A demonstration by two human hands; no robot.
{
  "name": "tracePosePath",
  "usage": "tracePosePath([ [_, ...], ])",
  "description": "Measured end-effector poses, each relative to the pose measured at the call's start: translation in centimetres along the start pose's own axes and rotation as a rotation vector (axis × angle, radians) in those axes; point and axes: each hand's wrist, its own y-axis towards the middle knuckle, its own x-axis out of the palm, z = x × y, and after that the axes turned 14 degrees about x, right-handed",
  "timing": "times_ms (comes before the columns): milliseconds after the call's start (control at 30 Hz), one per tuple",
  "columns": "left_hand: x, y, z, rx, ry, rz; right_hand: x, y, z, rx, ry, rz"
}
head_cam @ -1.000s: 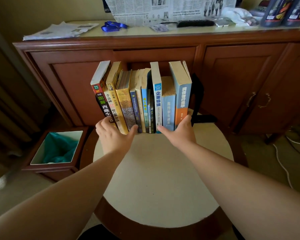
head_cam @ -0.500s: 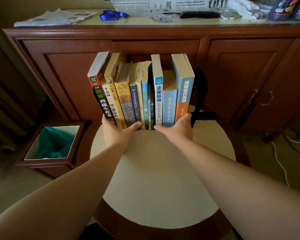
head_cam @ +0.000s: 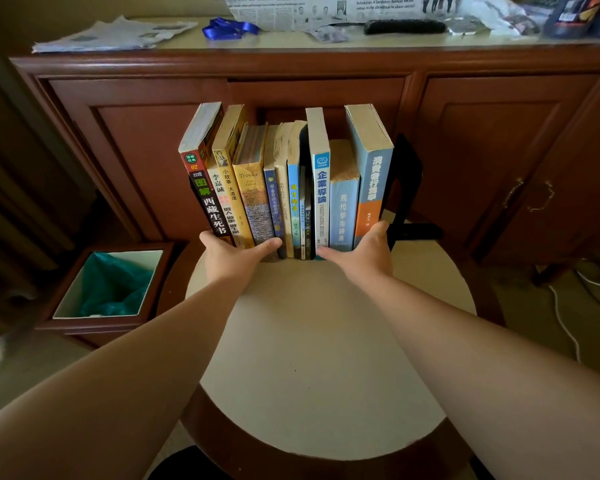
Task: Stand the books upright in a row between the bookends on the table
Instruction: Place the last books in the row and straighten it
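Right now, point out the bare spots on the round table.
Free: the round table top between the forearms, plus its right part beside the black bookend. Crowded: the far edge, where the book row stands.

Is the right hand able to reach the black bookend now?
Probably yes. The right hand presses the blue-and-orange book at the row's end, and the black bookend stands just beside it with nothing between.
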Motion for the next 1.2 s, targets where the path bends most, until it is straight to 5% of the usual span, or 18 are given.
tracePosePath([
  [767,-0.1,1.2,-1.9,0.107,0.053,-0.041,1.1,0.7,-0.5,0.066,0.012,0.042],
  [967,-2.1,1.8,-1.6,0.076,-0.129,-0.186,-1.6,1.9,-0.4,0.02,0.156,-0.137],
  [1200,-3.0,2.4,0.5,0.051,-0.484,-0.152,-2.6,3.1,-1.6,0.095,0.367,-0.249],
])
